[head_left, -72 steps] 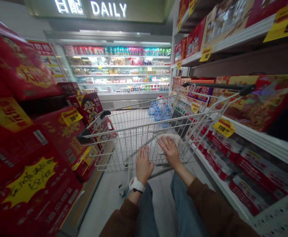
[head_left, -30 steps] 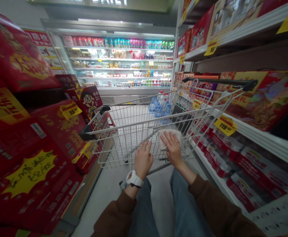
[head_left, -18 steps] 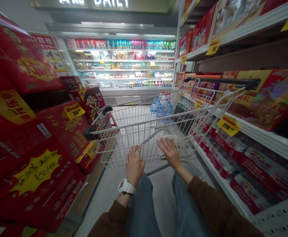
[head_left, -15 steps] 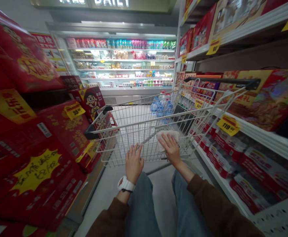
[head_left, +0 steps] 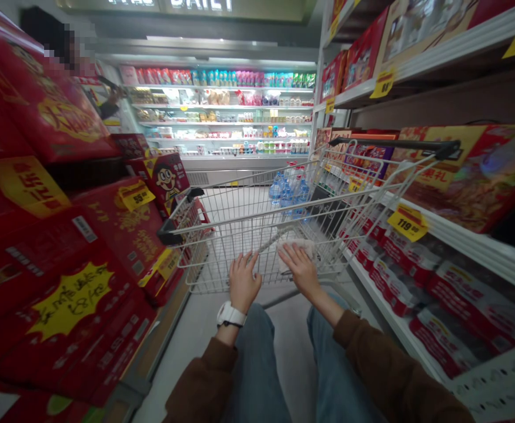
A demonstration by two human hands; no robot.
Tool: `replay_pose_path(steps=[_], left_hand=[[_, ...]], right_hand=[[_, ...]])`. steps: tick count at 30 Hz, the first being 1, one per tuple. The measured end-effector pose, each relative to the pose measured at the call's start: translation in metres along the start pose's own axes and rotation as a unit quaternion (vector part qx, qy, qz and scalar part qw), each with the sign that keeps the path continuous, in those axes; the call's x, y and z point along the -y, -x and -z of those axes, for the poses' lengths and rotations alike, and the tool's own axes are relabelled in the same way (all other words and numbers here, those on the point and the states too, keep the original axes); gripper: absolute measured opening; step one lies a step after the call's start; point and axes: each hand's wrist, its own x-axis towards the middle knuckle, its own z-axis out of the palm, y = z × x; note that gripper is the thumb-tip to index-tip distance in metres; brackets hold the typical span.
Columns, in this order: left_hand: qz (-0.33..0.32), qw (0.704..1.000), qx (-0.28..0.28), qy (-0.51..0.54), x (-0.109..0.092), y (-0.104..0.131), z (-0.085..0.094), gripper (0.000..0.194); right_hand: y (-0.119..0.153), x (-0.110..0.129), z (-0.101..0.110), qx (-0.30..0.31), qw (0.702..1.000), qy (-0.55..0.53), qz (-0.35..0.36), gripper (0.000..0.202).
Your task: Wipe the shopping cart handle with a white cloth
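Note:
A wire shopping cart (head_left: 222,226) stands side-on in front of my knees. My right hand (head_left: 300,269) presses a white cloth (head_left: 307,247) against the cart's near side, its fingers laid over the cloth. Part of the cloth is covered by that hand. Against the lower wires, farther left, rests my left hand (head_left: 245,281), with fingers stretched out and nothing held in them. A white watch (head_left: 231,315) is on the left wrist.
Red gift boxes (head_left: 107,235) are stacked close on the left. Shelves (head_left: 469,252) with packaged goods line the right. Beyond the cart are blue-tinted water bottles (head_left: 286,191) and a refrigerated display (head_left: 222,161). A person (head_left: 52,35) is at the upper left.
My right hand and the cloth have shifted slightly down and left. My left hand has moved a little right along the wires. A person has come into view at the upper left.

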Motion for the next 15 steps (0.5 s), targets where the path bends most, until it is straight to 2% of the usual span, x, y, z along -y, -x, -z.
replay_pose_path(steps=[2, 5, 9, 12, 15], left_hand=[[-0.002, 1.0, 0.003, -0.001, -0.002, 0.0, -0.001, 0.06], [-0.008, 1.0, 0.005, -0.002, -0.006, 0.002, -0.003, 0.062], [-0.009, 1.0, 0.004, -0.003, -0.015, 0.004, -0.003, 0.061], [-0.008, 1.0, 0.007, 0.004, -0.02, 0.005, -0.004, 0.061], [-0.008, 1.0, 0.009, 0.01, -0.023, 0.004, -0.006, 0.061]], right_hand=[[-0.007, 0.0, 0.012, 0.0, 1.0, -0.017, -0.011, 0.089], [-0.03, -0.003, 0.028, -0.032, 0.999, -0.028, -0.032, 0.091], [-0.052, -0.009, 0.027, -0.063, 0.997, -0.023, -0.043, 0.088], [-0.041, -0.011, 0.012, -0.062, 0.997, -0.017, -0.034, 0.084], [-0.018, -0.013, 0.003, -0.031, 0.999, -0.015, -0.011, 0.083]])
